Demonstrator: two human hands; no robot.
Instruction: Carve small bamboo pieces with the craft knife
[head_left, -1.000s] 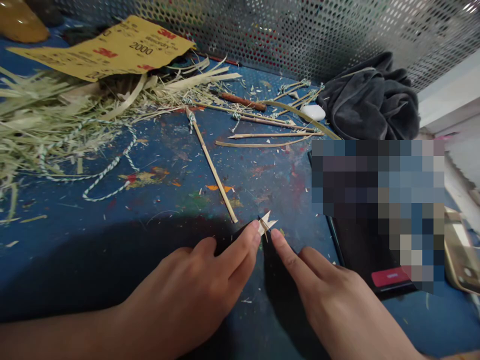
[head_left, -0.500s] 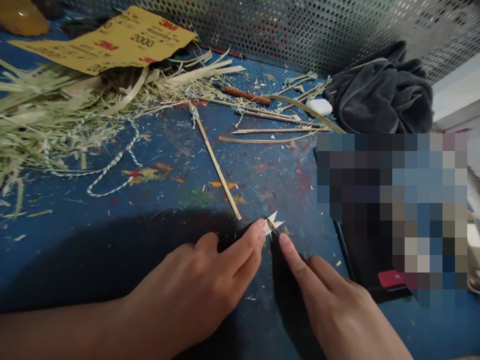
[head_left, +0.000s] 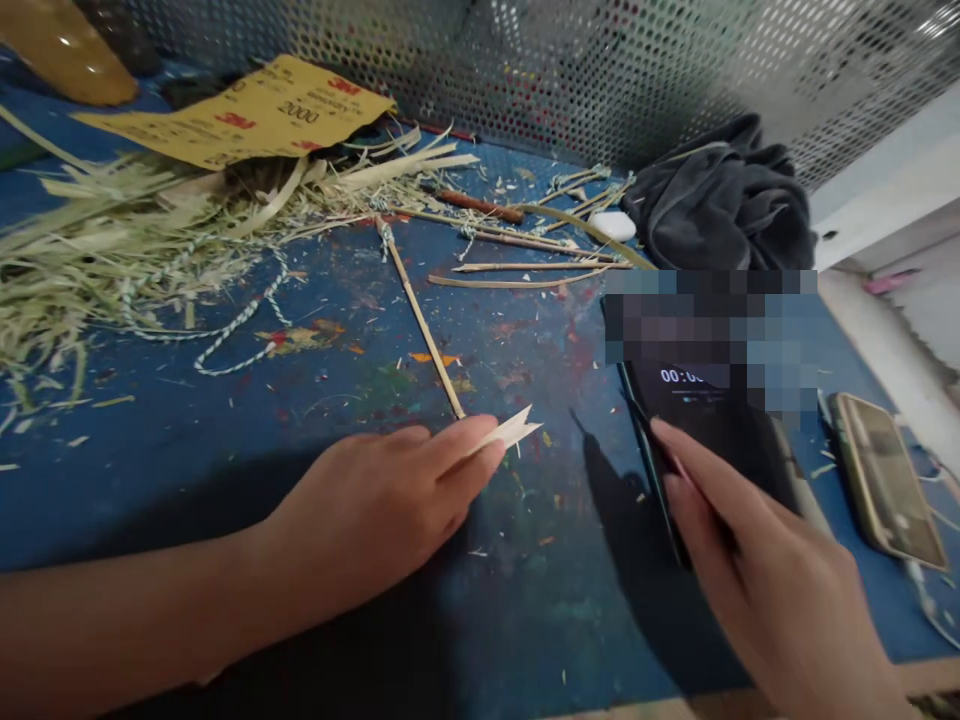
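Between the thumb and fingers of my left hand [head_left: 375, 500] is a pale bamboo strip [head_left: 516, 430] with a notched, forked tip pointing right. A thin bamboo stick [head_left: 421, 325], bound with cord at its far end, lies on the table and reaches to my left fingers. My right hand [head_left: 787, 570] is closed around a slim knife [head_left: 640, 408], its dark narrow blade pointing up and left. The knife is apart from the strip and hovers over the edge of a dark phone [head_left: 739, 430] with lit digits.
On the blue table [head_left: 337, 400], a heap of shavings [head_left: 150, 220] lies at left under yellow sandpaper [head_left: 292, 110]. Cord [head_left: 232, 330], several bound sticks [head_left: 525, 240], a white case [head_left: 611, 226] and a dark cloth [head_left: 720, 200] lie around. Another phone [head_left: 889, 480] lies at far right.
My right hand has lifted the knife off the strip and moved right, over the phone. My left hand keeps hold of the strip. The view has shifted a little to the right.
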